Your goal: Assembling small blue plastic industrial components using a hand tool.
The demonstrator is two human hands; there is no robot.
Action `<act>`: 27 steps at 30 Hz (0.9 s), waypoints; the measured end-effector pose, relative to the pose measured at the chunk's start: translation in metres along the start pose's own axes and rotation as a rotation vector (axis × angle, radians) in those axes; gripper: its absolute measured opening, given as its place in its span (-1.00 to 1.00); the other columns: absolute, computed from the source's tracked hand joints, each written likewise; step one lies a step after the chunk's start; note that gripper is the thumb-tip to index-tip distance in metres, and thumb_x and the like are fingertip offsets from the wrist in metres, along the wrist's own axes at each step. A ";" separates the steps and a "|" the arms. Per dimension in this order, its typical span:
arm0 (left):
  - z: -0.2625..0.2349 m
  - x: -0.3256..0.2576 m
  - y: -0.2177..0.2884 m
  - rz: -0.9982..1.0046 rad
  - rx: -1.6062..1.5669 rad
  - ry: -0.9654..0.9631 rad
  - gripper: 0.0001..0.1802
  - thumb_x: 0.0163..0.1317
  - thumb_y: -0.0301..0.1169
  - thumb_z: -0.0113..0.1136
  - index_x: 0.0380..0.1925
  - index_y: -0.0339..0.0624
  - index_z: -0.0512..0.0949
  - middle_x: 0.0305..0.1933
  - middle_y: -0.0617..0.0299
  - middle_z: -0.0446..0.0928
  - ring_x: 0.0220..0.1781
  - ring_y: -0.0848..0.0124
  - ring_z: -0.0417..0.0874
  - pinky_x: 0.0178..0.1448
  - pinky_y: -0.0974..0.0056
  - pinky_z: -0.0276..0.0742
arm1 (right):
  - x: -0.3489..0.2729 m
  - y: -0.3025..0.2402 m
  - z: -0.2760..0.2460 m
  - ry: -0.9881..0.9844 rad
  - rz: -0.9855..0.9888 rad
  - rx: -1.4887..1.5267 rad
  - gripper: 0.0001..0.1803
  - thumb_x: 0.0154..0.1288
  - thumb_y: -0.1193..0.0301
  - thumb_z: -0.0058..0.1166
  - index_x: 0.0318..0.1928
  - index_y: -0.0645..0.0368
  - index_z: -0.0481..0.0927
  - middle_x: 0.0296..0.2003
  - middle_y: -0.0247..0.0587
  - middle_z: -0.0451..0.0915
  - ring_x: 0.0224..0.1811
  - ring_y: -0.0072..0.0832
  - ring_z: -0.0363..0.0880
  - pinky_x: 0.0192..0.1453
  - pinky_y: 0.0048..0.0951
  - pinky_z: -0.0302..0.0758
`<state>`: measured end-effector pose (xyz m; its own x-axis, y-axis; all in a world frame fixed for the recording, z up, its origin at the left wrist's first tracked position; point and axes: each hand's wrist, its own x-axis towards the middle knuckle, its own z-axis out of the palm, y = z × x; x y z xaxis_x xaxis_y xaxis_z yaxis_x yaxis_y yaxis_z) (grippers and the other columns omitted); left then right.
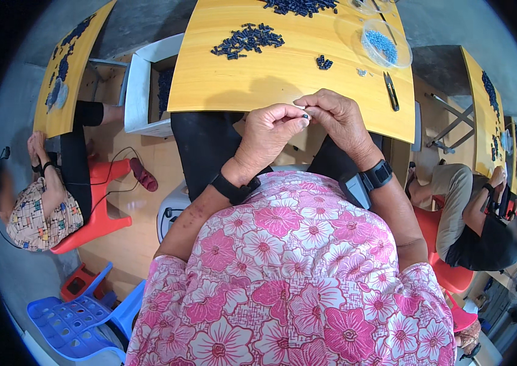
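My left hand and my right hand meet just off the table's near edge, fingertips almost touching. Between my left thumb and forefinger a small black part is pinched, with only its end showing. My right thumb and forefinger are pressed together beside it; what they hold, if anything, is too small to make out. Beyond my hands, a heap of small black parts lies on the yellow table. A little cluster of the same black parts sits nearer, to the right.
Thread snips lie at the table's right edge, below a clear bowl of small light-blue pieces. Another black heap is at the far side. A white box stands left of the table. Seated people work at tables on both sides.
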<state>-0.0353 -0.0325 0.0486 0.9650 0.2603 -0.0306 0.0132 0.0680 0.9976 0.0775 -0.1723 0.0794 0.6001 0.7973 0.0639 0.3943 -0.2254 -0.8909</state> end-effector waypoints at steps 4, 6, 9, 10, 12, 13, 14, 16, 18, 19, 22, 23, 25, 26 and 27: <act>0.002 0.000 0.001 -0.018 -0.103 -0.002 -0.85 0.22 -0.54 0.21 -0.21 -0.35 0.60 -0.27 0.23 0.63 -0.27 0.57 0.60 -0.13 0.48 0.55 | -0.002 0.008 0.001 0.010 -0.107 -0.024 -0.83 0.21 0.49 0.12 -0.17 0.16 0.64 -0.39 -0.22 0.58 -0.33 -0.44 0.58 -0.19 -0.48 0.51; 0.002 0.000 -0.002 -0.033 -0.145 -0.004 -0.84 0.23 -0.54 0.21 -0.20 -0.35 0.60 -0.26 0.23 0.63 -0.26 0.56 0.60 -0.12 0.47 0.55 | -0.003 0.011 0.002 0.016 -0.062 0.037 -0.85 0.24 0.49 0.10 -0.18 0.18 0.64 -0.38 -0.23 0.58 -0.32 -0.47 0.57 -0.18 -0.51 0.50; 0.002 -0.001 -0.004 -0.067 -0.209 0.005 -0.83 0.24 -0.53 0.20 -0.17 -0.34 0.60 -0.24 0.21 0.63 -0.25 0.54 0.60 -0.10 0.45 0.57 | -0.003 0.006 0.003 -0.007 -0.009 0.080 -0.87 0.26 0.51 0.08 -0.21 0.21 0.63 -0.38 -0.25 0.59 -0.33 -0.53 0.56 -0.18 -0.54 0.50; 0.001 -0.001 -0.004 -0.084 -0.196 0.008 -0.82 0.24 -0.53 0.20 -0.17 -0.34 0.60 -0.23 0.20 0.63 -0.25 0.53 0.61 -0.08 0.45 0.57 | -0.003 0.005 0.003 -0.008 -0.009 0.080 -0.87 0.26 0.51 0.08 -0.21 0.21 0.63 -0.38 -0.25 0.59 -0.33 -0.53 0.56 -0.18 -0.54 0.50; 0.000 -0.002 -0.003 -0.100 -0.185 0.010 -0.82 0.24 -0.53 0.20 -0.16 -0.34 0.60 -0.23 0.20 0.63 -0.25 0.53 0.61 -0.07 0.44 0.58 | -0.003 0.005 0.003 -0.030 0.108 0.214 -0.90 0.28 0.52 0.04 -0.24 0.26 0.59 -0.40 -0.30 0.57 -0.36 -0.59 0.53 -0.20 -0.56 0.49; -0.001 -0.001 -0.001 -0.123 -0.180 0.011 -0.82 0.24 -0.53 0.20 -0.16 -0.34 0.60 -0.23 0.20 0.63 -0.24 0.52 0.61 -0.06 0.44 0.57 | -0.003 0.006 0.004 -0.030 0.109 0.214 -0.90 0.28 0.52 0.04 -0.24 0.26 0.59 -0.40 -0.30 0.57 -0.36 -0.59 0.53 -0.20 -0.56 0.49; -0.002 -0.001 0.000 -0.145 -0.175 0.011 -0.82 0.24 -0.52 0.20 -0.16 -0.34 0.59 -0.23 0.19 0.63 -0.23 0.52 0.61 -0.05 0.44 0.57 | -0.004 0.008 0.006 -0.019 0.114 0.241 -0.90 0.28 0.53 0.02 -0.24 0.27 0.57 -0.40 -0.31 0.56 -0.38 -0.62 0.51 -0.21 -0.57 0.49; -0.002 -0.001 -0.002 -0.138 -0.196 0.005 -0.81 0.24 -0.53 0.20 -0.16 -0.34 0.59 -0.23 0.19 0.63 -0.23 0.52 0.61 -0.05 0.45 0.56 | -0.004 0.009 0.008 -0.008 0.120 0.266 -0.90 0.29 0.53 0.00 -0.24 0.28 0.55 -0.41 -0.33 0.55 -0.39 -0.64 0.50 -0.22 -0.58 0.48; -0.002 -0.001 -0.002 -0.131 -0.218 0.001 -0.81 0.23 -0.53 0.20 -0.15 -0.35 0.59 -0.23 0.19 0.63 -0.23 0.52 0.61 -0.05 0.45 0.56 | -0.005 0.010 0.010 0.020 0.120 0.287 -0.90 0.30 0.54 -0.02 -0.22 0.30 0.53 -0.42 -0.32 0.54 -0.40 -0.63 0.49 -0.23 -0.58 0.48; -0.002 0.000 -0.002 -0.126 -0.207 0.005 -0.81 0.23 -0.53 0.21 -0.16 -0.35 0.60 -0.23 0.19 0.63 -0.23 0.52 0.61 -0.06 0.45 0.56 | -0.005 0.009 0.010 0.018 0.120 0.287 -0.90 0.30 0.54 -0.02 -0.22 0.30 0.53 -0.42 -0.32 0.54 -0.40 -0.63 0.49 -0.23 -0.58 0.48; -0.003 0.000 -0.004 -0.113 -0.172 0.012 -0.81 0.22 -0.53 0.21 -0.16 -0.35 0.60 -0.25 0.19 0.63 -0.23 0.52 0.61 -0.06 0.45 0.55 | -0.005 0.008 0.010 0.012 0.128 0.281 -0.89 0.31 0.54 -0.03 -0.21 0.30 0.52 -0.41 -0.32 0.55 -0.39 -0.63 0.49 -0.23 -0.58 0.48; -0.004 0.001 -0.004 -0.105 -0.148 0.014 -0.81 0.22 -0.54 0.22 -0.16 -0.35 0.60 -0.25 0.19 0.63 -0.23 0.52 0.61 -0.07 0.45 0.55 | -0.005 0.010 0.011 0.010 0.132 0.319 -0.88 0.31 0.54 -0.03 -0.19 0.30 0.53 -0.40 -0.32 0.56 -0.39 -0.63 0.50 -0.22 -0.58 0.48; -0.004 0.000 -0.004 -0.095 -0.155 0.018 -0.81 0.22 -0.54 0.21 -0.17 -0.36 0.60 -0.26 0.19 0.63 -0.23 0.52 0.61 -0.07 0.44 0.55 | -0.005 0.010 0.010 0.009 0.137 0.356 -0.86 0.31 0.54 -0.03 -0.17 0.31 0.54 -0.40 -0.32 0.56 -0.38 -0.64 0.50 -0.21 -0.59 0.48; -0.004 0.000 -0.003 -0.086 -0.162 0.022 -0.81 0.22 -0.54 0.21 -0.17 -0.36 0.60 -0.27 0.20 0.63 -0.23 0.52 0.60 -0.07 0.44 0.55 | -0.005 0.009 0.009 -0.017 0.160 0.357 -0.85 0.34 0.54 -0.03 -0.14 0.30 0.55 -0.35 -0.35 0.56 -0.36 -0.66 0.49 -0.20 -0.61 0.48; -0.004 0.000 -0.004 -0.086 -0.162 0.022 -0.81 0.22 -0.54 0.21 -0.17 -0.36 0.60 -0.27 0.20 0.63 -0.23 0.52 0.60 -0.07 0.44 0.55 | -0.006 0.008 0.008 -0.041 0.184 0.357 -0.83 0.36 0.54 -0.04 -0.10 0.29 0.56 -0.31 -0.38 0.55 -0.34 -0.68 0.48 -0.19 -0.63 0.48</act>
<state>-0.0362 -0.0289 0.0447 0.9563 0.2673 -0.1187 0.0518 0.2447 0.9682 0.0721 -0.1743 0.0682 0.6071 0.7851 -0.1225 0.0121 -0.1633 -0.9865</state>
